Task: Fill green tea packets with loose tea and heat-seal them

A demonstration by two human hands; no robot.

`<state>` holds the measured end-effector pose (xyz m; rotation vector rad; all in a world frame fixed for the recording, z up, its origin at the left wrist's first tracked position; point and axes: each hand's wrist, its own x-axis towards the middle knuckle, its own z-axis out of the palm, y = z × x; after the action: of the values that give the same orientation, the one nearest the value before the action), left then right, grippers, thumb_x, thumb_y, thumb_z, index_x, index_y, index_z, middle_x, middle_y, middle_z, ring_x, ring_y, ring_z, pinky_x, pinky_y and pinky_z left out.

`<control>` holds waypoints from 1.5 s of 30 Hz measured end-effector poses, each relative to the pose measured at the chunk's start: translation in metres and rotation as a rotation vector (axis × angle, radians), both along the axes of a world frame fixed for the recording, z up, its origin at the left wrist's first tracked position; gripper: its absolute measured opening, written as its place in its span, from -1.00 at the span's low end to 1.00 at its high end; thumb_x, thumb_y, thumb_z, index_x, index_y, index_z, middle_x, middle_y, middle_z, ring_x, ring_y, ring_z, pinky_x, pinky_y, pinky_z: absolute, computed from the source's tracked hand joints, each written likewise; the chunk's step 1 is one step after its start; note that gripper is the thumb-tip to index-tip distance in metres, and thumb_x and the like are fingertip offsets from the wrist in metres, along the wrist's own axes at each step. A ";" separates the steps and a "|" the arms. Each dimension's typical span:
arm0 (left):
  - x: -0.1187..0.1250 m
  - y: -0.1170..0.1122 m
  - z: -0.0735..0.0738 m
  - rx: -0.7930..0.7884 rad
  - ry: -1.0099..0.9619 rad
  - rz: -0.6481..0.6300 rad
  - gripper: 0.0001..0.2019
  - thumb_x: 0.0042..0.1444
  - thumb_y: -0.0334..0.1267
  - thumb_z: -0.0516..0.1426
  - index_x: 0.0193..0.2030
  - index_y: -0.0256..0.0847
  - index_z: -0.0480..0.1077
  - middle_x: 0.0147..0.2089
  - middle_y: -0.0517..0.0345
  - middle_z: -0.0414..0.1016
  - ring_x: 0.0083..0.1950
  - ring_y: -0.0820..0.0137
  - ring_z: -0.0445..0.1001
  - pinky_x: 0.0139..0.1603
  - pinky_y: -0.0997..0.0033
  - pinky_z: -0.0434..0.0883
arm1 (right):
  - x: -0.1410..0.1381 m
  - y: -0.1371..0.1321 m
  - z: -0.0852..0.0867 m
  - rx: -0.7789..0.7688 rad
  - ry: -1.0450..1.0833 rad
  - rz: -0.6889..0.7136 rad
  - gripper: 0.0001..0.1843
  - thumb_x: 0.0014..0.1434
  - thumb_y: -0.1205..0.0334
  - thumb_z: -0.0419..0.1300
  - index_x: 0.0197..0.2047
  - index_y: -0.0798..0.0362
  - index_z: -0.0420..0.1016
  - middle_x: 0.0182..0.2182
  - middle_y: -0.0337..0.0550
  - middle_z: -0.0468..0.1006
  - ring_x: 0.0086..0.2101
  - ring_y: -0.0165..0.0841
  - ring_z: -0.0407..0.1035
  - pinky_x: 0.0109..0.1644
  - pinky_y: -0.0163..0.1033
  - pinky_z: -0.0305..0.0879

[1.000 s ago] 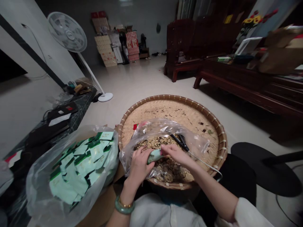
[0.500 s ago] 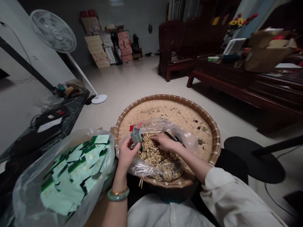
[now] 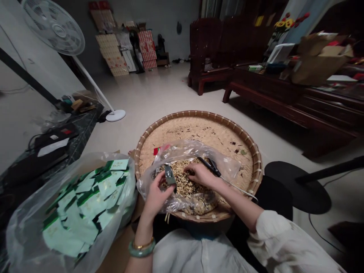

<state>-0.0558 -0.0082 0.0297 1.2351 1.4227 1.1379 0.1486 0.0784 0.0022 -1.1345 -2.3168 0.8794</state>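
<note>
My left hand (image 3: 157, 193) is closed on a small pale-green sachet (image 3: 170, 177), gripped between thumb and fingers above a loose dried grain mix (image 3: 186, 191). This mix, pale flakes with dark bits, fills an opened clear plastic bag (image 3: 196, 147). Into the mix reach the curled fingers of my right hand (image 3: 199, 174), pressed together on some of it; the fingertips are partly hidden. A black two-armed tool like a hair straightener (image 3: 209, 167), with a white cord, lies just beyond my right hand on the bag. Under the bag is a round woven bamboo tray (image 3: 182, 131).
To the left stands a big clear bag (image 3: 27, 235) of many green sachets (image 3: 82, 204). A white standing fan (image 3: 115, 115) is behind it. A black round stand base (image 3: 297, 189) is at right, and a dark wooden table (image 3: 284, 94) stands farther back.
The sachet in my left hand has tipped and moved slightly right and down. My right hand stays in the mix, with its fingers more curled. The camera view has shifted slightly.
</note>
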 end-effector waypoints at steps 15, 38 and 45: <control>0.021 0.007 -0.002 0.192 0.602 -0.083 -0.53 -0.07 -0.41 0.15 0.06 -0.24 0.36 0.01 -0.05 0.48 0.05 0.19 0.40 0.10 0.10 0.34 | 0.031 -0.011 0.034 -0.708 0.629 -0.330 -0.60 -0.16 0.20 0.39 -0.20 0.12 0.49 -0.47 -0.26 0.53 -0.47 -0.45 0.40 -0.34 -0.30 0.39; 0.034 0.011 -0.018 0.278 0.628 -0.030 -0.57 -0.06 -0.41 0.17 0.02 -0.20 0.38 -0.06 0.00 0.51 -0.04 0.20 0.43 -0.08 0.19 0.44 | 0.007 -0.023 0.088 0.083 -0.036 -0.086 -0.73 -0.03 0.40 0.32 -0.19 0.12 0.56 -0.27 -0.09 0.58 -0.25 -0.27 0.44 -0.15 -0.21 0.30; 0.034 0.012 -0.021 0.283 0.596 -0.007 -0.56 -0.08 -0.43 0.16 0.02 -0.19 0.38 -0.04 0.00 0.51 -0.03 0.20 0.44 -0.05 0.17 0.43 | -0.001 -0.027 0.083 0.125 0.032 -0.065 -0.61 -0.02 0.51 0.29 -0.07 0.15 0.50 -0.20 -0.01 0.56 -0.20 -0.25 0.44 -0.12 -0.18 0.34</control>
<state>-0.0220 0.0036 0.0084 1.8892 1.7183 1.0334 0.1471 0.0513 0.0853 -1.1274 -2.2617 0.7132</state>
